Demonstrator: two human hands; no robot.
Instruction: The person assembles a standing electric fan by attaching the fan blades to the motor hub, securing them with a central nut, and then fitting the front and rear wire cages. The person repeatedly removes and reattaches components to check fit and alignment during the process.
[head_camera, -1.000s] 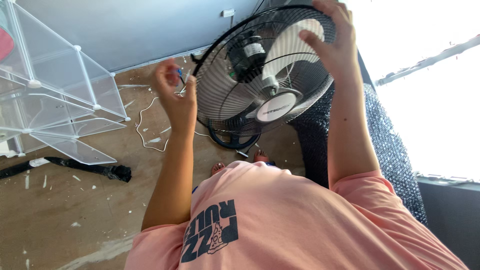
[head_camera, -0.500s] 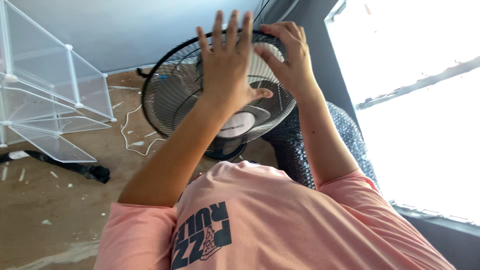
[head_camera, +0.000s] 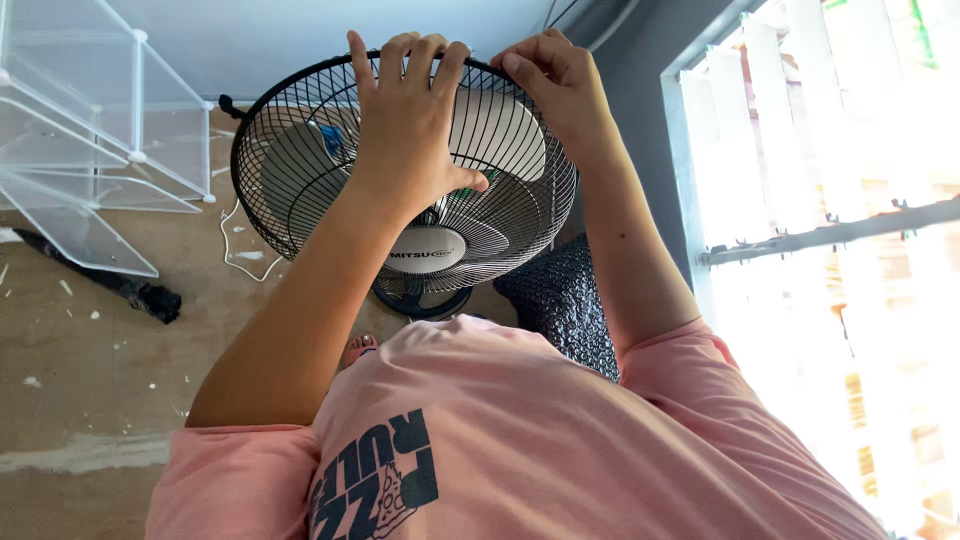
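Fan: black wire grille, upright on floor. Left hand spread flat on grille front. Right hand pinches top rim.

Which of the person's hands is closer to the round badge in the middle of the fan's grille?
The left. The left hand lies flat on the black fan grille, thumb just above the centre badge. The right hand grips the grille's top rim, farther from the badge.
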